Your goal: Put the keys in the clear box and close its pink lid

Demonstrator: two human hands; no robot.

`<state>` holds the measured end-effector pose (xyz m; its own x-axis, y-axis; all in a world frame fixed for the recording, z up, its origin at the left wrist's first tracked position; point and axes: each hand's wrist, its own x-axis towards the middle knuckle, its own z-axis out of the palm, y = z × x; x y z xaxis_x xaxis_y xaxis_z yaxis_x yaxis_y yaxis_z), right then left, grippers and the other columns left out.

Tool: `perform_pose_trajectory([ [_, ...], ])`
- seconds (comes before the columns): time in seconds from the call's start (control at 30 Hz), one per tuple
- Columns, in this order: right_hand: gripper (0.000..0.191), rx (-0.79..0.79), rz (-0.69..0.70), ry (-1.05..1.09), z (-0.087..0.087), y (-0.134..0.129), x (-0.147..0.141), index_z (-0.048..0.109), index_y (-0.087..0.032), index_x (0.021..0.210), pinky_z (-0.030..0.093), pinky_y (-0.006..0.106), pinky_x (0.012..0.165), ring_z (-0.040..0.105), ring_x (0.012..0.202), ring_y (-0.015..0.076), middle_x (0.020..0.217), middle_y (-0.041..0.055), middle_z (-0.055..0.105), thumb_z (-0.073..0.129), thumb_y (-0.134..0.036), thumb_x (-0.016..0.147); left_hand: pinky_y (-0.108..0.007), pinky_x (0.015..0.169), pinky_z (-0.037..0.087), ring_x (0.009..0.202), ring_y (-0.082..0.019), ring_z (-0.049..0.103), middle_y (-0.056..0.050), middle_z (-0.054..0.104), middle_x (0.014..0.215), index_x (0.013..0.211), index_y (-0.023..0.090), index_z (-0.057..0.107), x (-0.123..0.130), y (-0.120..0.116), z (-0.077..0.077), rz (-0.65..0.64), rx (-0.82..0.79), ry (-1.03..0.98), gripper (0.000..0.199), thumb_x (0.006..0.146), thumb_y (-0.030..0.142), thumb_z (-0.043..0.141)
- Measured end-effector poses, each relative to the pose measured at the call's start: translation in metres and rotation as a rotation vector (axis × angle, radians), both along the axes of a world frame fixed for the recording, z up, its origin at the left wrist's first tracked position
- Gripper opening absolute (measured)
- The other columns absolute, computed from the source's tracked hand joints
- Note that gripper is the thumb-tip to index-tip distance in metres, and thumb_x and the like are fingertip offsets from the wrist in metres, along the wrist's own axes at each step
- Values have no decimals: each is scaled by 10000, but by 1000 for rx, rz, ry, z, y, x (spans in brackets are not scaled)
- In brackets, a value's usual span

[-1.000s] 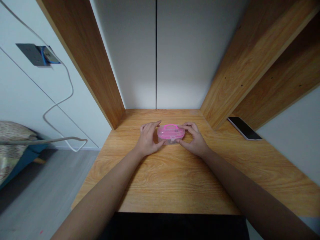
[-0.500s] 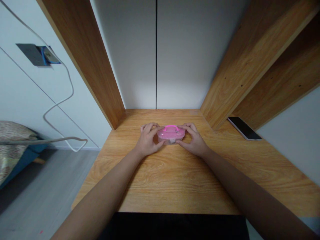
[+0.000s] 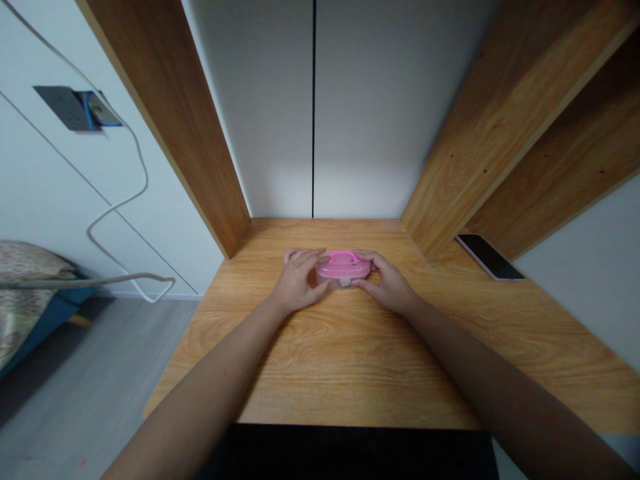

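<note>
A small oval plastic box (image 3: 343, 269) with a pink lid, a bright pink carrying handle and a clear lower part rests on the wooden desk (image 3: 340, 360). Its pale front latch (image 3: 345, 282) faces me, and the lid is on. My left hand (image 3: 299, 280) grips the box's left end, thumb at the front and fingers along the lid's edge. Around the right end curls my right hand (image 3: 384, 281), its thumb near the latch and its fingers over the lid's far side. What the box holds cannot be made out.
A dark-screened phone (image 3: 489, 257) lies at the right beside a wooden panel. Upright wooden boards (image 3: 200, 133) and a white back panel (image 3: 280, 133) bound the desk. On the left, a white cable (image 3: 143, 167) hangs from a wall socket (image 3: 103, 110) near a bed corner (image 3: 35, 293).
The fingers of my left hand have straightened and shifted slightly to the right over the lid's edge. The box stays in nearly the same place between both hands.
</note>
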<state>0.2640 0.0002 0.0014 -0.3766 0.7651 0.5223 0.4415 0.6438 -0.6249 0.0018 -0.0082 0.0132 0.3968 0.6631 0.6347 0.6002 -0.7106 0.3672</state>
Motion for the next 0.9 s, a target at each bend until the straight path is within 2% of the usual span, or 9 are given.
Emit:
perform_pose_trajectory([
  [0.2, 482, 34, 11, -22, 2, 0, 0, 556, -255, 1258, 456, 508, 1082, 566, 1273, 279, 1328, 118, 613, 750, -356, 829, -513, 1057, 340, 1212, -289, 598, -102, 652, 1318, 1198, 240, 612, -1, 0, 0, -6, -15, 11, 425, 812, 399, 693],
  [0.37, 510, 41, -32, -34, 3, -1, -1, 566, -233, 1229, 493, 493, 1029, 598, 1219, 284, 1283, 126, 635, 782, -388, 794, -499, 1049, 341, 1236, -285, 587, -107, 647, 1324, 1222, 232, 583, 0, 0, 0, -17, -2, 10, 431, 818, 350, 677],
  [0.67, 591, 25, -13, 3, 3, -5, -5, 517, -236, 1252, 507, 473, 1006, 585, 1219, 282, 1293, 125, 607, 802, -395, 760, -510, 1047, 341, 1248, -317, 570, -146, 620, 1338, 1239, 216, 539, 3, -4, 1, -12, -43, 2, 579, 779, 507, 739],
  [0.9, 726, -45, -73, -28, 0, -6, -7, 461, -244, 1315, 532, 454, 954, 625, 1140, 279, 1266, 115, 618, 821, -450, 719, -534, 1036, 340, 1238, -337, 579, -144, 638, 1308, 1212, 225, 515, 9, -5, -1, 11, -86, -13, 590, 775, 544, 750],
])
